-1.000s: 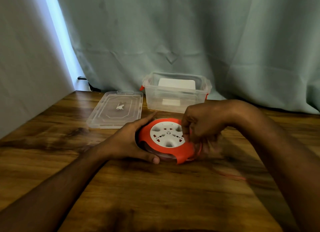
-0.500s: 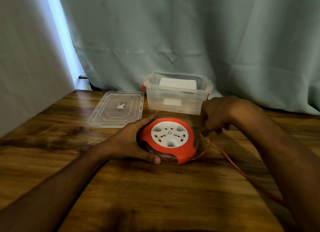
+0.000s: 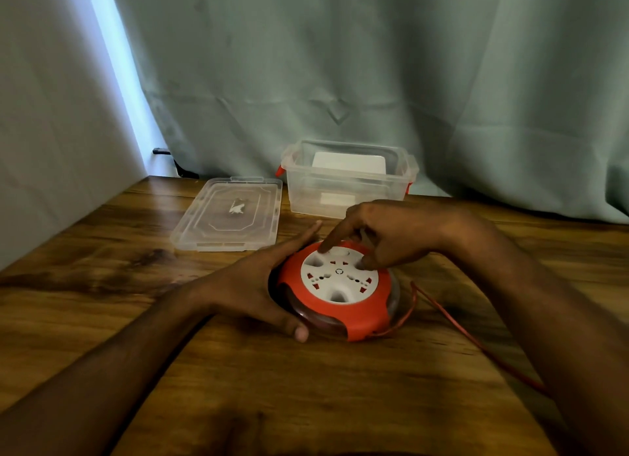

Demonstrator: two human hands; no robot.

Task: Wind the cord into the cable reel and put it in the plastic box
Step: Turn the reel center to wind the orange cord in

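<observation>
Centre frame, reel [image 3: 340, 290] lies flat on table [image 3: 102, 285]; left hand [image 3: 258, 285] cups its left rim, fingers curled round it. Right hand [image 3: 384, 238] on top, fingertips in white hub, curled; whether they grip anything I cannot tell. Cord [image 3: 476, 340] trails lower right, mostly unwound. To wind well: pin the rim, turn hub evenly, keep cord taut. Box [image 3: 347, 180] open behind, lid [image 3: 228, 214] upper left; clear path back, table edge unseen.

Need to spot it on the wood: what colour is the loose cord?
Red-orange; the cord trails right from the reel, clearest in the head view.
</observation>
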